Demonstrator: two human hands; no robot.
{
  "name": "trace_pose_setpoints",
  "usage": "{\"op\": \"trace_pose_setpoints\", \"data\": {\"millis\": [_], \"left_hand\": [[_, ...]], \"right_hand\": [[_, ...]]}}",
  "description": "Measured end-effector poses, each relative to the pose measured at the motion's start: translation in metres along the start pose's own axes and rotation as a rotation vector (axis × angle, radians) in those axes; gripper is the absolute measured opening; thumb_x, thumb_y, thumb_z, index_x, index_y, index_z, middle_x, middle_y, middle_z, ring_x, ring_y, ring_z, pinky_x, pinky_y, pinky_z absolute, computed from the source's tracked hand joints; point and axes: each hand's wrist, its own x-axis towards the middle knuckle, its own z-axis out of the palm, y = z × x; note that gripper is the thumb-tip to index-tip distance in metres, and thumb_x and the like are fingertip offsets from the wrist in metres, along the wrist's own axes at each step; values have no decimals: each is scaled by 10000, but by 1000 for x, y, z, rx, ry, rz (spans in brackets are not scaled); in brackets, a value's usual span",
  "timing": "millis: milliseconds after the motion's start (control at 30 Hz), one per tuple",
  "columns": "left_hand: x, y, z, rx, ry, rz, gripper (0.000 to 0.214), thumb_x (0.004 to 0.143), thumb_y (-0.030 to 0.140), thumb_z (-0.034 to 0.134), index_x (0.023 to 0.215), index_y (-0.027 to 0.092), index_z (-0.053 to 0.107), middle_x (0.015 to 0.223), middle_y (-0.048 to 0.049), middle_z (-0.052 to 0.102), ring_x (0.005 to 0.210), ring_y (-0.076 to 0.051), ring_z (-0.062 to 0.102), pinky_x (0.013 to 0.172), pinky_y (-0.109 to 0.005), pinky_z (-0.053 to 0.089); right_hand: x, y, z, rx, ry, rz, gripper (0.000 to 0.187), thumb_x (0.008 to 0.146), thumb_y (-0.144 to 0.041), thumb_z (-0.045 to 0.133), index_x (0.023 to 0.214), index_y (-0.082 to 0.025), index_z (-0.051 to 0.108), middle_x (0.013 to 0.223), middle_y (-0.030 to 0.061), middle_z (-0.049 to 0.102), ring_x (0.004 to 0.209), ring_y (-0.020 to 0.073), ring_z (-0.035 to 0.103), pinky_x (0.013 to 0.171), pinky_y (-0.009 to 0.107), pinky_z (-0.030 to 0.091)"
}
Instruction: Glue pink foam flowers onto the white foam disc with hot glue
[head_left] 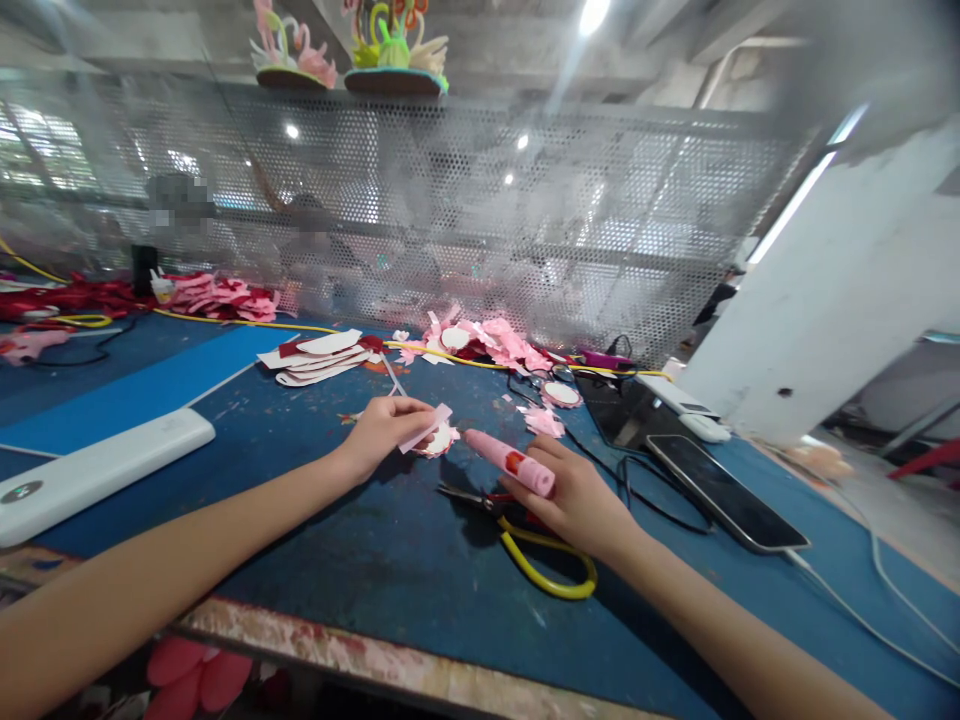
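Note:
My left hand [391, 432] pinches a pale pink strip [426, 428] between thumb and fingers. Just beyond it is a small white round piece with a ragged pink edge [441, 440], partly covered by the strip; whether my fingers also hold it I cannot tell. In my right hand [581, 492] is a pink pen-shaped glue gun [510, 462] with a red mark on its barrel. Its narrow tip points left at the round piece, a small gap away. Scissors with yellow handles [551, 570] lie beneath my right hand, blades toward the left.
White padded pieces [326, 357] are stacked behind my left hand, beside pink and red scraps [502, 340]. A phone [724, 490] with a cable lies right; a long white device [105, 470] lies left. A yellow cord [465, 360] crosses before a perforated metal screen [450, 200].

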Motion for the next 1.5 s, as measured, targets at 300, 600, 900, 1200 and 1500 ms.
{"op": "trace_pose_setpoints", "data": {"millis": [300, 600, 900, 1200, 1500], "left_hand": [[-5, 2, 5, -174, -71, -50, 269, 573, 190, 763, 790, 118, 620, 706, -13, 667, 637, -113, 633, 642, -211, 493], [-29, 0, 51, -442, -168, -275, 150, 657, 83, 670, 775, 129, 590, 736, -46, 676, 633, -101, 629, 608, -185, 498], [-32, -8, 72, -501, -197, -290, 200, 597, 100, 692, 778, 128, 611, 670, -17, 638, 583, -99, 592, 577, -207, 487], [-39, -12, 67, -503, -223, -261, 206, 580, 153, 744, 755, 134, 638, 727, -25, 666, 678, -100, 617, 667, -197, 487], [-42, -13, 71, -507, -200, -125, 192, 595, 174, 745, 759, 105, 672, 751, -31, 660, 705, -102, 607, 707, -213, 480]], "right_hand": [[2, 24, -2, -255, -45, 248, 311, 720, -208, 575, 1024, -169, 529, 1042, 101, 518, 813, 205, 575, 660, 291, 439], [1, -11, 0, 34, 301, -87, 65, 842, -211, 495, 828, -197, 557, 720, 28, 627, 645, 140, 575, 616, 249, 453], [-4, -3, -8, -50, 314, -347, 186, 848, -151, 515, 915, -212, 677, 780, 55, 668, 676, 136, 595, 615, 246, 459], [-1, -21, -1, 500, 255, 44, 99, 811, -240, 575, 780, -182, 649, 777, 48, 621, 675, 136, 578, 587, 235, 477], [0, -30, 8, 758, 344, 371, 181, 731, -341, 624, 717, -163, 600, 693, 24, 603, 584, 129, 551, 531, 233, 466]]}}
